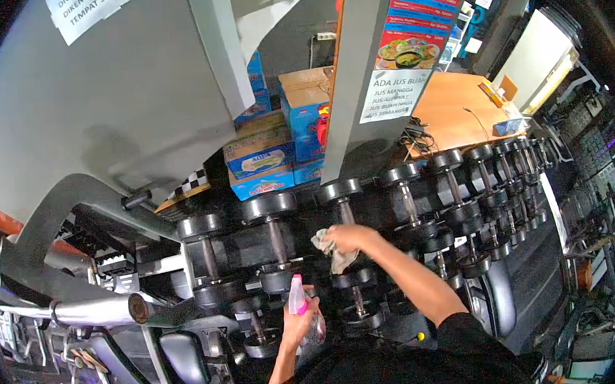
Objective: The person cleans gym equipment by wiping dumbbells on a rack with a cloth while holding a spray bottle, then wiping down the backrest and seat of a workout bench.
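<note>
My left hand [299, 326] is wrapped round a spray bottle [297, 295] with a pink and white head and a clear body, held low in front of the rack. Farther up and to the right, my right hand [348, 239] grips a pale, crumpled cloth [338, 256]. The cloth lies against a black dumbbell [342, 190] on the upper row, near its handle and lower end. To the left of it, another dumbbell [276, 240] rests on the same row, its metal handle bare.
More dumbbells [408, 201] line the rack to the right in two rows. Behind stand stacked cardboard boxes [259, 161], a grey pillar [354, 78] with posters, and a wooden table [452, 110]. A thick metal bar [106, 310] and padded benches [184, 358] are at the left.
</note>
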Demonstrator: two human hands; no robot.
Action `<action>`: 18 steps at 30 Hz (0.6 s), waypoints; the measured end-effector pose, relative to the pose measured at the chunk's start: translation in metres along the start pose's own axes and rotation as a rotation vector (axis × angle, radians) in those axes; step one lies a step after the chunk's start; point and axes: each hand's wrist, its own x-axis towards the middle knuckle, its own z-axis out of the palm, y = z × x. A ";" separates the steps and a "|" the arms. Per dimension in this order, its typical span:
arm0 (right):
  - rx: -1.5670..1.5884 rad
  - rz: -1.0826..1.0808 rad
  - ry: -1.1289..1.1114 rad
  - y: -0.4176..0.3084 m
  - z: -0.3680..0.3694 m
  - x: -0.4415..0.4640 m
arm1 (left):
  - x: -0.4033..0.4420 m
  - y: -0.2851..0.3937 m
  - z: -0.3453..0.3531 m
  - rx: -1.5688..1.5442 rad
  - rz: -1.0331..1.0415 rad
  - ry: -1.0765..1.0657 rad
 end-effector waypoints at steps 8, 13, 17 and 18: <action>-0.126 0.129 0.216 -0.029 0.034 -0.009 | 0.007 0.007 0.007 0.133 -0.033 -0.223; -0.057 0.024 -0.030 -0.035 -0.037 -0.035 | 0.000 0.020 0.010 0.343 0.166 -0.243; -0.102 0.229 -0.205 -0.016 -0.080 -0.056 | 0.000 0.014 0.011 0.233 0.254 -0.213; -0.201 0.243 -0.198 0.001 -0.082 -0.060 | 0.002 0.009 0.011 0.117 0.164 -0.245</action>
